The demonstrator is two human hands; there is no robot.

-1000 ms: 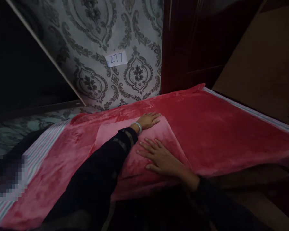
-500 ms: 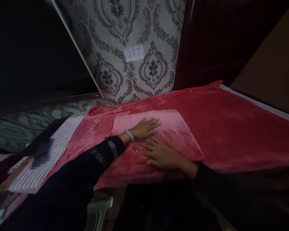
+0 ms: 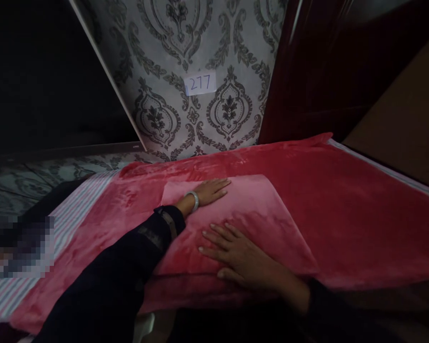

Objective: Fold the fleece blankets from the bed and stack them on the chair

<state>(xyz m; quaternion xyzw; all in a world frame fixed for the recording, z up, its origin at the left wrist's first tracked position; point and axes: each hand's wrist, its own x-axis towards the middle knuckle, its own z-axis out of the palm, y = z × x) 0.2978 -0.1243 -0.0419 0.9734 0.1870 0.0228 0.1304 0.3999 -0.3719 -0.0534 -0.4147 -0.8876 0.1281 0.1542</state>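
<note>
A pink, plush folded cloth (image 3: pixel 268 214) lies flat on a larger red plush blanket (image 3: pixel 343 214). My left hand (image 3: pixel 210 191), with a pale bracelet at the wrist, rests palm down near the cloth's far edge, fingers stretched toward the right. Nearer to me, my right hand (image 3: pixel 241 259) lies spread on the cloth's redder near part, fingers pointing left and away. Neither hand grips anything. The cloth's left side is partly hidden by my left sleeve.
Striped fabric (image 3: pixel 75 205) shows at the left end of the surface. Behind stands a patterned wall (image 3: pixel 232 62) with a paper label (image 3: pixel 200 83) reading 277. A dark screen-like panel (image 3: pixel 50 81) is at left, a dark red panel (image 3: pixel 314 71) at right.
My hands have moved apart: the right has slid toward me, while the left stays near the far edge. The view has shifted slightly, and both hands remain flat.
</note>
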